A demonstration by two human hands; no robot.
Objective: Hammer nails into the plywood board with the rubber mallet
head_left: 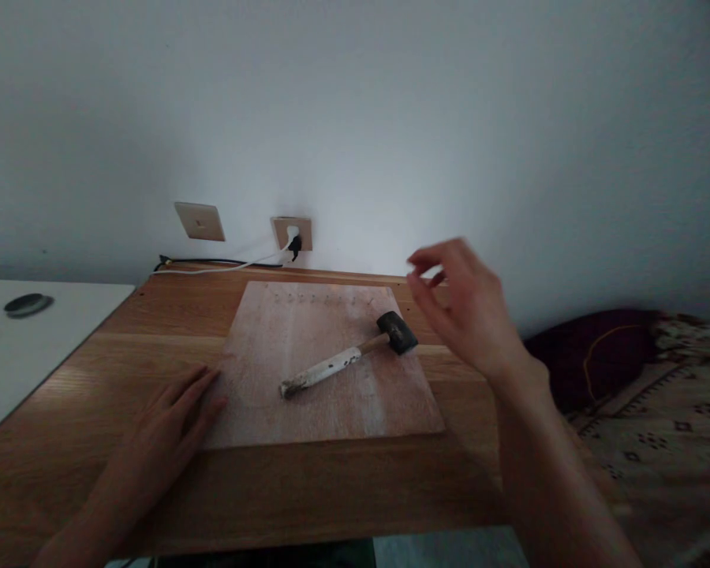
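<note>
"Your right hand (461,304)?"
"Up at two o'clock, nearly pinched; I couldn't tell whether it held anything!"
"Hammer (331,365)?"
"Lay on the board (325,414), head toward two! My left hand (166,418) rested at eight, loosely open."

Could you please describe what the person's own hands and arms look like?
The left hand and right hand are ungloved, with no ring, bracelet or watch discernible. Both forearms are sleeveless as far as the picture shows.

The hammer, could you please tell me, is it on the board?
On: the hammer lies across the board, its head by the right edge.
</note>
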